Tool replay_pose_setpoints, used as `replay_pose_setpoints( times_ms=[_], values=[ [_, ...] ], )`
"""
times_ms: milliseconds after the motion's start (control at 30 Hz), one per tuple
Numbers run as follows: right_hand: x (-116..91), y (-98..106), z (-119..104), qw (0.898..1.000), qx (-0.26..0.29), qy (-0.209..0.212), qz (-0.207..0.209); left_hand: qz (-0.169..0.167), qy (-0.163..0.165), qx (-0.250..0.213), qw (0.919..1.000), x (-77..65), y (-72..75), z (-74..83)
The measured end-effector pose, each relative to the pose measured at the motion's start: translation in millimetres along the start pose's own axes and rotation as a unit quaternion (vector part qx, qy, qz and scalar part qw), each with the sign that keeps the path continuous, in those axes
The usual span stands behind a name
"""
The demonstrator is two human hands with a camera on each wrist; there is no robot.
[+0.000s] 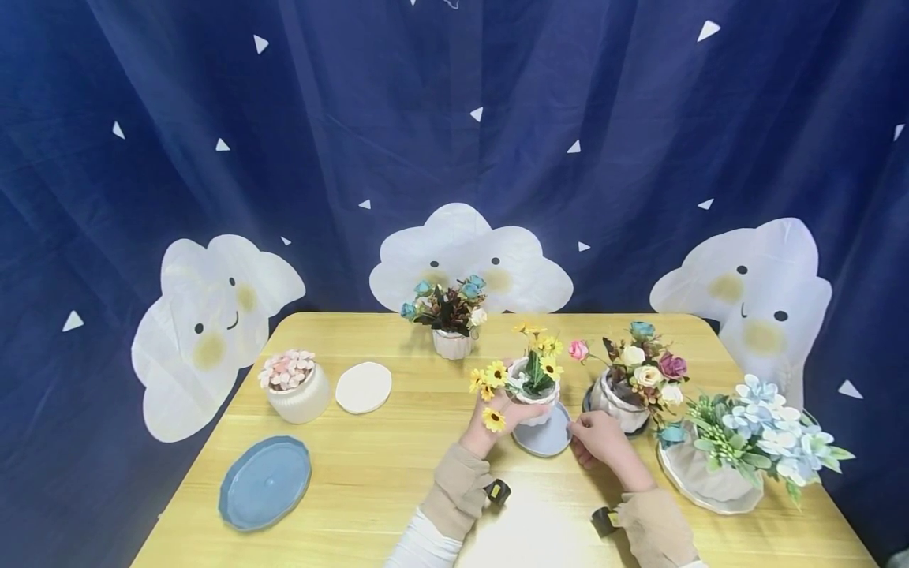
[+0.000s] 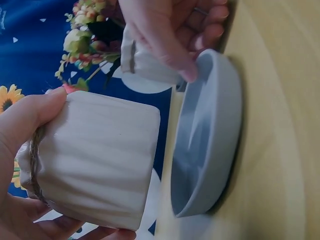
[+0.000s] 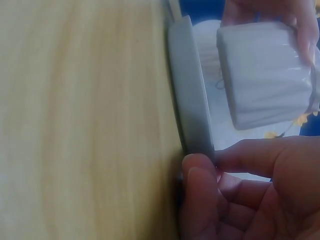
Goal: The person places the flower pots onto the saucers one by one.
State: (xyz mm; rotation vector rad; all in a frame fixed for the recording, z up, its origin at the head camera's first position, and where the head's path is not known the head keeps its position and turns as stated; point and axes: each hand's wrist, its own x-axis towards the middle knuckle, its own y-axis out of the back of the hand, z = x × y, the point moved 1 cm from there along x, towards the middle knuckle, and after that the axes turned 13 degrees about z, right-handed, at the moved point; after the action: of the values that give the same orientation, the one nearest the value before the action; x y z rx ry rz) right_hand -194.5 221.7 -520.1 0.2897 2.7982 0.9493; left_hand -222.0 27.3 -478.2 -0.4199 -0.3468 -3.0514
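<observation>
My left hand (image 1: 490, 420) grips a white ribbed flowerpot (image 2: 95, 160) with yellow sunflowers (image 1: 550, 367) in it and twine tied round its neck. The pot is raised just above a small grey-blue saucer (image 1: 543, 442), with a gap between its base and the dish in both wrist views. At the saucer's right edge, my right hand (image 1: 604, 443) pinches the rim between thumb and fingers, as the right wrist view shows up close. The saucer (image 3: 189, 85) lies on the wooden table.
Right of the saucer stand a pot of mixed roses (image 1: 619, 402) and a pot of blue flowers (image 1: 717, 469) on a white dish. A blue-rose pot (image 1: 451, 345) is at the back. Leftward are a pink-flower pot (image 1: 301, 398), a white saucer (image 1: 364, 387) and a blue tray (image 1: 264, 483).
</observation>
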Motion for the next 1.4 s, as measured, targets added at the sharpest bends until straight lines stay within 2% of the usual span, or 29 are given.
replay_pose_setpoints(
  times_ms=[167, 400, 567, 700, 967, 1200, 1400],
  values=[
    [1, 0, 0, 1.0, -0.001, 0.0, -0.001, -0.01, 0.006, 0.007, 0.9999, -3.5, -5.5, -1.0],
    [2, 0, 0, 1.0, 0.001, -0.001, -0.004, -0.026, -0.009, 0.011, 0.9996, -6.1, -12.7, -3.9],
    [1, 1, -1, 1.0, 0.005, -0.008, -0.002, -0.032, 0.009, 0.013, 0.9994, -8.1, -16.9, -5.4],
    [1, 1, -1, 1.0, 0.009, -0.013, -0.003, -0.035, -0.001, 0.026, 0.9991, -9.4, -19.6, -5.4],
    [0, 1, 0, 1.0, 0.012, -0.008, 0.003, -0.037, -0.016, 0.026, 0.9988, -12.3, -21.5, -7.6],
    [0, -1, 2, 1.0, 0.011, -0.003, 0.012, -0.057, -0.002, 0.015, 0.9982, -12.5, -21.8, -10.3],
    [1, -1, 1, 1.0, 0.011, -0.003, 0.014, -0.049, -0.017, 0.025, 0.9984, -14.0, -22.6, -10.9]
  ],
)
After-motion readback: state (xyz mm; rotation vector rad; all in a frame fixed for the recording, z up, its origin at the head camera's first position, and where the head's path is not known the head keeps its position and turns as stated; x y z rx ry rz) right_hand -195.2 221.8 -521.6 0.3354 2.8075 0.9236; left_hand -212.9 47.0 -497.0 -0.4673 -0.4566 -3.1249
